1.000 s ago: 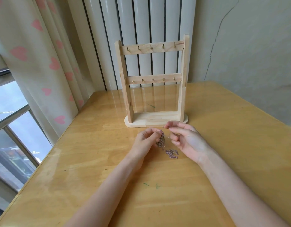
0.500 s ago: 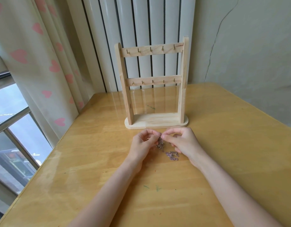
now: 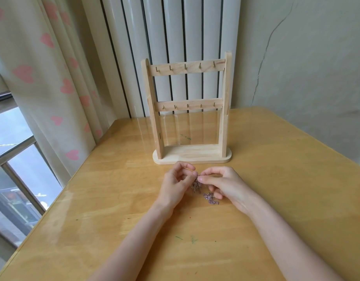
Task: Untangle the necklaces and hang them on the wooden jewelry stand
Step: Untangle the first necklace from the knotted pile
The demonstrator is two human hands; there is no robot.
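Observation:
A small tangle of thin purplish necklace chains (image 3: 209, 196) lies on the wooden table (image 3: 286, 179), part of it lifted between my hands. My left hand (image 3: 176, 184) pinches the upper end of the tangle with thumb and forefinger. My right hand (image 3: 223, 184) pinches the same bunch from the right, its fingertips touching those of the left. Just behind my hands stands the wooden jewelry stand (image 3: 190, 110), upright, with two crossbars of small brass hooks. All hooks are bare.
A white ribbed radiator (image 3: 175, 33) rises behind the stand. A curtain with pink hearts (image 3: 43, 82) and a window (image 3: 14, 163) border the table's left edge. A cracked wall is at the right. Faint green pen marks (image 3: 192, 239) dot the near tabletop.
My right hand has moved left and closed onto the chain tangle, meeting the left hand's fingertips. The left hand has kept its pinch.

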